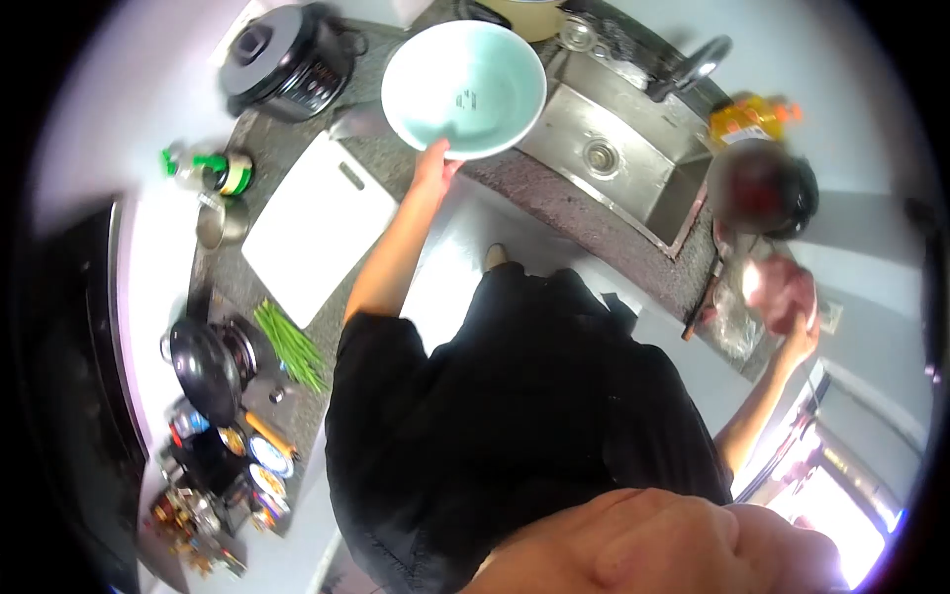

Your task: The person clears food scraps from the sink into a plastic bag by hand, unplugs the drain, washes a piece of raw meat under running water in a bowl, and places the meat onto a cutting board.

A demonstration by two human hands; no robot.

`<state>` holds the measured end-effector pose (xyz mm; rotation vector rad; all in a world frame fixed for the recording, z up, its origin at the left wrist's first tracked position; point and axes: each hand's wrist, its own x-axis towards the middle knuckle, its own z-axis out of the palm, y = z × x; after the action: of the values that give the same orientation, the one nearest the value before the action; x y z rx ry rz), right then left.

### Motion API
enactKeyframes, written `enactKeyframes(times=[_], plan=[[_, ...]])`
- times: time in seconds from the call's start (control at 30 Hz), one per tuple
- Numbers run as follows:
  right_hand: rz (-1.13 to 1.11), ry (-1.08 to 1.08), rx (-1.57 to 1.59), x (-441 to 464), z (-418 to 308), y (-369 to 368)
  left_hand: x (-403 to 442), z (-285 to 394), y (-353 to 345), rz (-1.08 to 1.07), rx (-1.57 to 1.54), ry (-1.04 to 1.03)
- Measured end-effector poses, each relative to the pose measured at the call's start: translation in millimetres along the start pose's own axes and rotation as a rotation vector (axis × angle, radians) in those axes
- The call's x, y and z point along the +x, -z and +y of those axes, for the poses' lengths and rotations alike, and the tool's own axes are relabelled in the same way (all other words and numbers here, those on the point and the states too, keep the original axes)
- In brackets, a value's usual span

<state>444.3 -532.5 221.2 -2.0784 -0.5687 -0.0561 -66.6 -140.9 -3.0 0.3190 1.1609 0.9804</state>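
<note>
My left hand (437,168) grips the near rim of a large mint-green basin (465,89) with a white edge. The basin is tilted so that its inside faces me, and only a few small dark marks show in it. On the right, my right hand (804,339) is closed on a shiny pinkish-red thing (782,293), whose kind I cannot make out. Clear plastic wrapping (734,322) lies below it on the counter. Beside that is a long tool with a brown handle (702,305).
A steel sink (633,193) with a dark faucet (693,69) is right of the basin. On the left are a white cutting board (315,233), green stalks (291,346), a black-lidded pan (206,371) and an electric cooker (292,64). A dark round container (792,193) stands far right.
</note>
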Motion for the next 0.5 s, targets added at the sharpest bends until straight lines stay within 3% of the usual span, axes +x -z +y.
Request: enactKeyframes(times=[0.07, 0.23, 0.27, 0.4, 0.5], plan=[[-0.076, 0.020, 0.153, -6.9, -15.4, -18.9, -9.7, -16.1, -11.0, -0.129, 0.050, 0.070], [-0.167, -0.005, 0.086, -18.6, -60.9, -67.8, -17.1, -53.2, -67.3, -0.461, 0.234, 0.205], [-0.236, -0.020, 0.239, -19.0, -61.1, -79.0, -16.1, -62.2, -79.5, -0.474, 0.287, 0.217], [-0.385, -0.011, 0.314, -22.7, -70.8, -116.4, 15.7, -110.8, -123.7, -0.503, 0.245, 0.265], [-0.513, 0.049, 0.240, -22.6, -73.1, -141.3, 0.8, -111.0, -153.7, -0.373, 0.439, 0.141]])
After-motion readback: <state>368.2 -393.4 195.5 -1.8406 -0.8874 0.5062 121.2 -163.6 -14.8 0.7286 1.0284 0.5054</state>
